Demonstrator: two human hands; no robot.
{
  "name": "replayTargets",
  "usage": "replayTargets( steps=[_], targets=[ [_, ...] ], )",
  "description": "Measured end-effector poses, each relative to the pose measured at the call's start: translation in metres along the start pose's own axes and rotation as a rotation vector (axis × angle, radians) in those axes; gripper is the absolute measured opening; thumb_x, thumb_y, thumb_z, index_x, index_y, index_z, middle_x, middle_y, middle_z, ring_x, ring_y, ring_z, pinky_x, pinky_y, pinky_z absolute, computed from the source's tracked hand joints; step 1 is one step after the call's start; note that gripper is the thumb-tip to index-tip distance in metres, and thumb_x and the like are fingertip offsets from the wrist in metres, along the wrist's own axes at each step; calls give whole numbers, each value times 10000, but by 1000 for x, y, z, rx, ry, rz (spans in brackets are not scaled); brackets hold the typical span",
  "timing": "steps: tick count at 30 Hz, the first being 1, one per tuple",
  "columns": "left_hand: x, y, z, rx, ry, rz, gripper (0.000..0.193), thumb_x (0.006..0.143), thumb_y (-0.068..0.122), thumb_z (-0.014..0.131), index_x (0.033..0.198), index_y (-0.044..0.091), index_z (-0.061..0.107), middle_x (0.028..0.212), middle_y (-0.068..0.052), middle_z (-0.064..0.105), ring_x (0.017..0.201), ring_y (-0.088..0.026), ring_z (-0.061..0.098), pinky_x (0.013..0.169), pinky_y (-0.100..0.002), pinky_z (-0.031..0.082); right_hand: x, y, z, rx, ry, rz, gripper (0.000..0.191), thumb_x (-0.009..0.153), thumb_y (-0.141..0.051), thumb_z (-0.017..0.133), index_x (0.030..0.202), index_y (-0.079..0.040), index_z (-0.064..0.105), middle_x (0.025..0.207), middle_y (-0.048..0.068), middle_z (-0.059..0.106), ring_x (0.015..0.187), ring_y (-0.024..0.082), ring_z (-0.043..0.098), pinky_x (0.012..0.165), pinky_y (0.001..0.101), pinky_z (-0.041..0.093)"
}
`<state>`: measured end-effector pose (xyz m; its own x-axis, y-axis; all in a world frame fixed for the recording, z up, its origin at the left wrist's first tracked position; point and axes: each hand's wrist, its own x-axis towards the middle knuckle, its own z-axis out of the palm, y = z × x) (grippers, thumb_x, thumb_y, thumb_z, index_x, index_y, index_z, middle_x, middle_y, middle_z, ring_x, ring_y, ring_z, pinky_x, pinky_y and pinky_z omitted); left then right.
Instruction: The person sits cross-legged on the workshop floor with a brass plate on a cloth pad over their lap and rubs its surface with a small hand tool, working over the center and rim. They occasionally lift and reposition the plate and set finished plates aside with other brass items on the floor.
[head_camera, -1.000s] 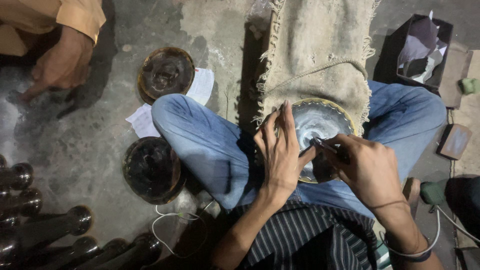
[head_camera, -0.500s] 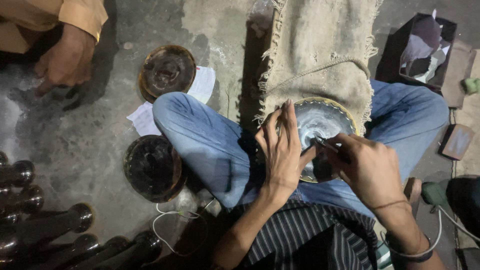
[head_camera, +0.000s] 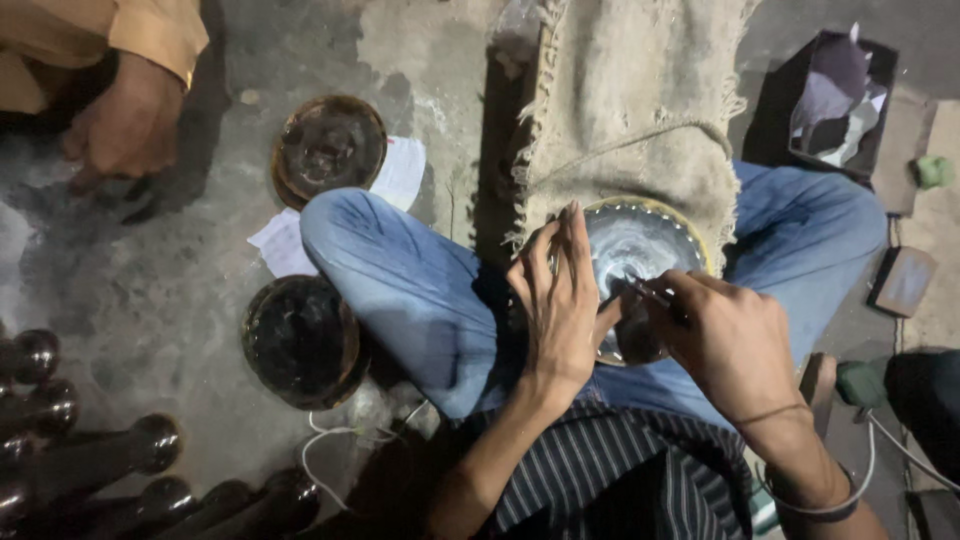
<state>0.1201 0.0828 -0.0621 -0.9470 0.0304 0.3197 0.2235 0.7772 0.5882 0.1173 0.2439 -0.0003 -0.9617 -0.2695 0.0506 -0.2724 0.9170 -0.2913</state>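
Engraving step: my left hand (head_camera: 560, 300) lies flat, grip open, steadying the plate (head_camera: 640, 250); my right hand (head_camera: 725, 335) grips a tool (head_camera: 645, 290). Next stroke needs fine pressure, I judge.

Place: a metal craft workshop, with the work done sitting on the ground.
Floor: bare, stained concrete floor (head_camera: 180, 300), no desk; the person sits cross-legged on it.
Landmark: a shiny round metal plate (head_camera: 640, 250) resting in the lap against a burlap sack (head_camera: 630, 110).
Left of the plate: two dark round metal dishes (head_camera: 328, 148) on the floor, one on paper sheets (head_camera: 400, 172).
Far lower left of the plate: a row of dark metal vases (head_camera: 100, 455) lying together.
Upper left of the plate: another worker's hand (head_camera: 125, 125) at floor level.
Right of the plate: a small wooden block (head_camera: 903, 282).
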Motion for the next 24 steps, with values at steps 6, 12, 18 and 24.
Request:
replayTargets(
  steps=[6,12,18,24],
  targets=[
    [0,0,-1,-53,19,5,1165,777,261,892,1615,-38,139,1567,-233,453,1446,-345,365,1122,-524,243,0,0,0,-22,-24,13,190,828,-289,752,939,-139,716,844,85,715,712,346,696,598,467,539],
    [-1,1,-2,-54,-3,-14,1208,690,194,899,1610,-27,148,1591,-212,437,1463,-346,367,1133,-526,239,8,0,-6,-62,-115,-28,197,816,-259,738,971,-145,695,871,73,724,714,346,704,580,471,544],
    [3,-6,-4,-25,-81,-12,1180,633,158,890,1587,2,212,1577,-210,448,1431,-357,371,1115,-544,260,37,7,-17,-187,-276,-153,351,807,-260,748,1157,-240,724,848,75,754,685,307,739,600,436,587],
    [47,-36,-1,-94,-30,64,476,959,178,737,1396,50,601,1203,-122,723,1042,-258,648,925,-446,450,77,22,-25,-233,-478,-215,532,720,-235,809,1241,-288,713,844,60,777,729,249,770,687,404,629]
  ],
)
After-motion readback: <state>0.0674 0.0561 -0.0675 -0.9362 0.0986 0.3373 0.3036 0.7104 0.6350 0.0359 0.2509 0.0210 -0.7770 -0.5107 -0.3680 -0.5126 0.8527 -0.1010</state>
